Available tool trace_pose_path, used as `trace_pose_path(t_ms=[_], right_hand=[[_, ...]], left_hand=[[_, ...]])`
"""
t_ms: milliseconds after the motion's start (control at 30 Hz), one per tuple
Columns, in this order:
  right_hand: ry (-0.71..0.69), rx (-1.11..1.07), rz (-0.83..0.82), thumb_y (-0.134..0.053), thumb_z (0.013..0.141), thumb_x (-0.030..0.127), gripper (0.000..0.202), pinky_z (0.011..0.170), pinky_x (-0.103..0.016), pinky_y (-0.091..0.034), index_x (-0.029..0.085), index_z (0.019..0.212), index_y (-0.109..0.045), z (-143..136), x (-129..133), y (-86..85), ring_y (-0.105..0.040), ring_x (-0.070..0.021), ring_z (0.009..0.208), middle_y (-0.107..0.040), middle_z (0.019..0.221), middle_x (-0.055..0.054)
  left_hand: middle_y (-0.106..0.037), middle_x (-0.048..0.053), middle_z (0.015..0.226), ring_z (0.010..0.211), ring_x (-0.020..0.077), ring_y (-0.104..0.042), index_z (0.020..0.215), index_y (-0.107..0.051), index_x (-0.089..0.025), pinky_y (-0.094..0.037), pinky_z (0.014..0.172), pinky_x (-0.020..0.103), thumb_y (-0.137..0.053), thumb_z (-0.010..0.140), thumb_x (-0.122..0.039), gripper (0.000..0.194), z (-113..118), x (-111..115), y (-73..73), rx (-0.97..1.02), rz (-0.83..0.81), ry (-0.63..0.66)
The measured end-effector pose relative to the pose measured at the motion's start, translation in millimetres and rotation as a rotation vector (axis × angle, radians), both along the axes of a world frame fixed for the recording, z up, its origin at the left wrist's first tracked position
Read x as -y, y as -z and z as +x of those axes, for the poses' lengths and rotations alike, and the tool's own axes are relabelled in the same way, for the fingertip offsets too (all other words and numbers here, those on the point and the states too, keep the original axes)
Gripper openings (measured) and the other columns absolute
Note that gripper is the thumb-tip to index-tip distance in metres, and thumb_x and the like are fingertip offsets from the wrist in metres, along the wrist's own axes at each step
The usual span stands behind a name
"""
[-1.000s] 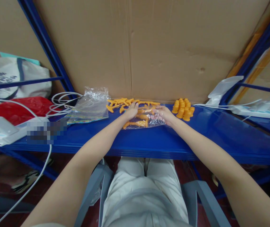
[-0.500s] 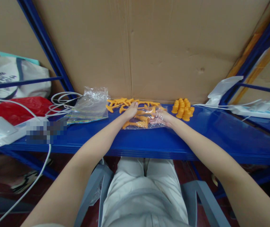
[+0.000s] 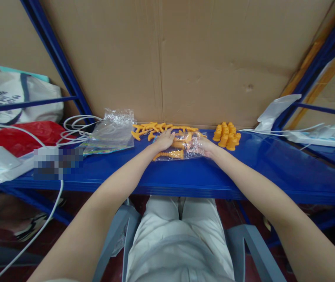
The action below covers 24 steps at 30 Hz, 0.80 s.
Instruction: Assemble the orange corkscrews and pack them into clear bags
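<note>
A clear plastic bag (image 3: 169,156) with orange plastic parts in it lies on the blue table. My left hand (image 3: 165,140) rests on the bag's left side, palm down, with its fingers stretched out. At the bag's right end, my right hand (image 3: 204,145) is partly inside or under the clear film, its fingers blurred by the shiny plastic. Behind the bag is a row of loose orange pieces (image 3: 149,126). Several orange cylindrical pieces (image 3: 227,135) stand grouped to the right of my right hand.
Flat clear bags (image 3: 111,131) lie left of the orange pieces. Farther left are white cables, a white power strip (image 3: 23,160), a red bag (image 3: 23,135) and a cloth bag (image 3: 38,98). Cardboard (image 3: 191,58) stands behind the blue table (image 3: 261,168); another power strip (image 3: 317,138) is at right.
My left hand has moved slightly right and toward me, onto the bag. The orange parts inside have shifted, and the film around my right hand is more crumpled.
</note>
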State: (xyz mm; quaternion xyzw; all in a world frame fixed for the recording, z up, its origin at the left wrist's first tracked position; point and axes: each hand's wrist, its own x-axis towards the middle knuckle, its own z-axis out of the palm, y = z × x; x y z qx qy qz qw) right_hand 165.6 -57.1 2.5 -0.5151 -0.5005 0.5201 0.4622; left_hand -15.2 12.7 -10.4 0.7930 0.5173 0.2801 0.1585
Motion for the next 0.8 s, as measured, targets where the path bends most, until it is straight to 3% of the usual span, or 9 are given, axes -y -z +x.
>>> trace_pose_path(t_ms=[167, 333, 600, 800], right_hand=[[0.004, 0.031, -0.016, -0.075, 0.079, 0.02, 0.016, 0.072, -0.038, -0.064, 0.023, 0.081, -0.06, 6.7, -0.5, 2.7, -0.074, -0.0219, 0.076, -0.071, 0.068, -0.004], [-0.039, 0.099, -0.05, -0.072, 0.082, 0.024, 0.016, 0.066, -0.033, -0.062, 0.022, 0.077, -0.058, 8.6, 0.0, 4.3, -0.07, -0.0174, 0.06, -0.067, 0.059, -0.002], [-0.154, 0.158, -0.259, -0.058, 0.09, 0.026, 0.018, 0.062, -0.031, -0.059, 0.016, 0.077, -0.066, 4.9, 5.6, -6.1, -0.067, -0.018, 0.051, -0.069, 0.059, -0.011], [-0.216, 0.144, -0.327, -0.059, 0.09, 0.027, 0.017, 0.063, -0.03, -0.058, 0.015, 0.081, -0.068, 3.6, 9.4, -10.5, -0.071, -0.0187, 0.059, -0.075, 0.074, -0.014]], left_hand=[[-0.019, 0.009, 0.165, 0.153, 0.0257, -0.011, 0.155, -0.028, -0.018, -0.015, 0.123, 0.045, -0.024, 0.098, -0.049, 0.065, -0.6, 6.7, 1.3, -0.232, -0.027, 0.047], [-0.009, 0.005, 0.167, 0.153, 0.0274, -0.003, 0.157, -0.024, -0.024, -0.013, 0.122, 0.052, -0.025, 0.096, -0.053, 0.067, -2.5, 12.6, 0.4, -0.304, -0.046, 0.08], [-0.009, 0.006, 0.166, 0.153, 0.0257, -0.005, 0.158, -0.023, -0.023, -0.011, 0.123, 0.044, -0.032, 0.094, -0.06, 0.074, -12.3, 12.7, -9.1, -0.379, -0.109, 0.183], [-0.015, 0.005, 0.166, 0.153, 0.0272, -0.008, 0.157, -0.026, -0.024, -0.012, 0.124, 0.045, -0.035, 0.093, -0.062, 0.075, -17.8, 10.1, -12.4, -0.419, -0.124, 0.216]])
